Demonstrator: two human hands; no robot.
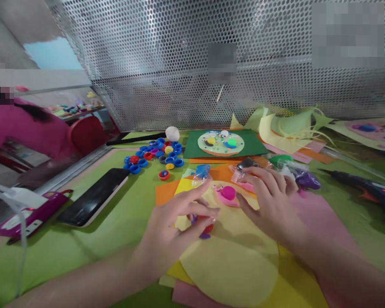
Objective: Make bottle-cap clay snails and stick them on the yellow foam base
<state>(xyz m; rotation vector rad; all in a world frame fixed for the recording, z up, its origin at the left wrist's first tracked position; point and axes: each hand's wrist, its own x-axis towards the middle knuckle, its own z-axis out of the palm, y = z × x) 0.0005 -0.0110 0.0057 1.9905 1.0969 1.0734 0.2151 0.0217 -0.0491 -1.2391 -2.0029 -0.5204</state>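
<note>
A round pale yellow paper lies in front of me. On its upper part sits a small pink snail shape with a bright magenta shell. My left hand hovers over the paper's left side, thumb and middle finger pinched together and index finger stretched forward. What is in the pinch, if anything, I cannot make out. Just under those fingers is a red and purple clay shape, partly hidden. My right hand is open, its thumb close to the pink snail and its fingers over small clear bags of clay.
Blue, red and yellow bottle caps lie left of a decorated disc on green card. A phone and a magenta device are left; a glue gun is right. A perforated metal panel stands behind; a person sits left.
</note>
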